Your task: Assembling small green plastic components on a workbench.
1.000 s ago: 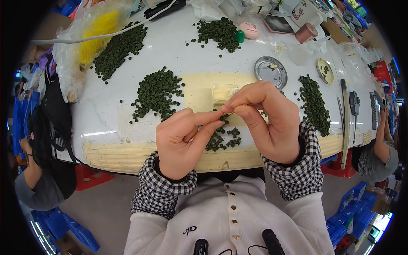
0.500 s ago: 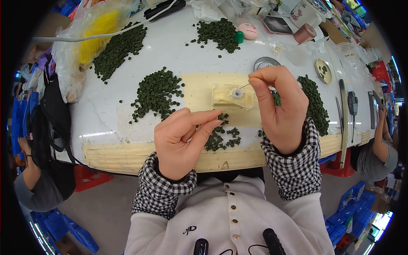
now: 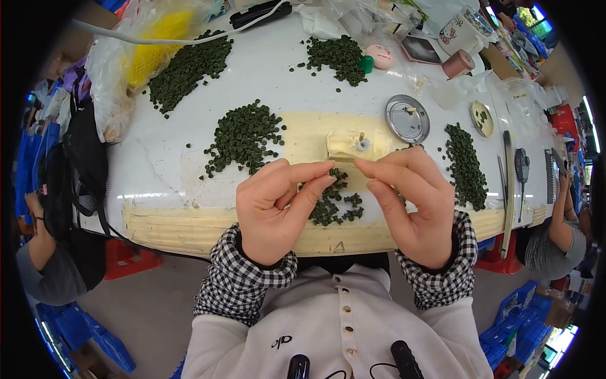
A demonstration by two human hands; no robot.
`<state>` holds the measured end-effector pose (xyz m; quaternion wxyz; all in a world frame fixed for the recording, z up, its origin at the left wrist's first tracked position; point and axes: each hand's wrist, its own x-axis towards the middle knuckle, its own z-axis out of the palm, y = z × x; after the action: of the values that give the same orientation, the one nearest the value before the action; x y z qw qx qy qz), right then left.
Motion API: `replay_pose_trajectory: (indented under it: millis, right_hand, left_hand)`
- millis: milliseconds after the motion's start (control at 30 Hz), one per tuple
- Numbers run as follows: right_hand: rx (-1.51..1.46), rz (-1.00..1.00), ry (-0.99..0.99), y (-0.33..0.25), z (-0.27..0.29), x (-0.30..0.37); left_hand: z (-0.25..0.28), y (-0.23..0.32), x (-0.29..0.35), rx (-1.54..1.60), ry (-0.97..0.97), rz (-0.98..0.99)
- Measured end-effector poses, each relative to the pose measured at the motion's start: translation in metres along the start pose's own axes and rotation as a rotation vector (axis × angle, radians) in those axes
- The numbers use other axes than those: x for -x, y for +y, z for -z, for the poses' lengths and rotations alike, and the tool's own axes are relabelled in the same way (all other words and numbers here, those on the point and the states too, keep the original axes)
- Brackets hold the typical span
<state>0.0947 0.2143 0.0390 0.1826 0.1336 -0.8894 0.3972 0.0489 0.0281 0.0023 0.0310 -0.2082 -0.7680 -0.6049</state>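
My left hand (image 3: 271, 208) is closed in a pinch above the near part of the table; whatever is between its fingertips is too small to make out. Facing it, my right hand (image 3: 416, 205) has thumb and forefinger apart, with nothing visible between them. Just beyond the fingertips lies a pale, tape-wrapped block (image 3: 341, 145). On it sits a small white cup (image 3: 363, 146), from which a short brownish stick (image 3: 362, 136) rises. A small cluster of dark green pieces (image 3: 331, 208) lies between my hands, partly hidden by the left fingers.
Larger heaps of green pieces lie at left (image 3: 243, 139), far left (image 3: 189, 69), far middle (image 3: 338, 57) and right (image 3: 466, 167). Beyond my right hand is a round metal dish (image 3: 407, 120). Farther right are a small round lid (image 3: 481, 119) and a dark-handled tool (image 3: 522, 164). Other people sit at both sides.
My right hand has let go of the thin rod at the white cup and come back toward my left hand. The left hand keeps its pinch. The view has shifted slightly.
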Motion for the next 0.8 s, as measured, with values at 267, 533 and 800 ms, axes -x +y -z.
replay_pose_trajectory:
  millis: [267,533,800]
  right_hand:
    - [-0.217,-0.023,-0.079,0.007,-0.016,0.015]
    - [-0.254,0.005,-0.078,0.012,-0.017,0.016]
    - [-0.151,-0.038,-0.048,0.013,-0.009,0.018]
  left_hand:
    - [-0.001,-0.001,0.0,-0.01,-0.032,-0.023]
    - [0.0,-0.002,0.0,-0.076,-0.064,-0.111]
    - [-0.004,0.003,0.001,-0.077,-0.09,-0.023]
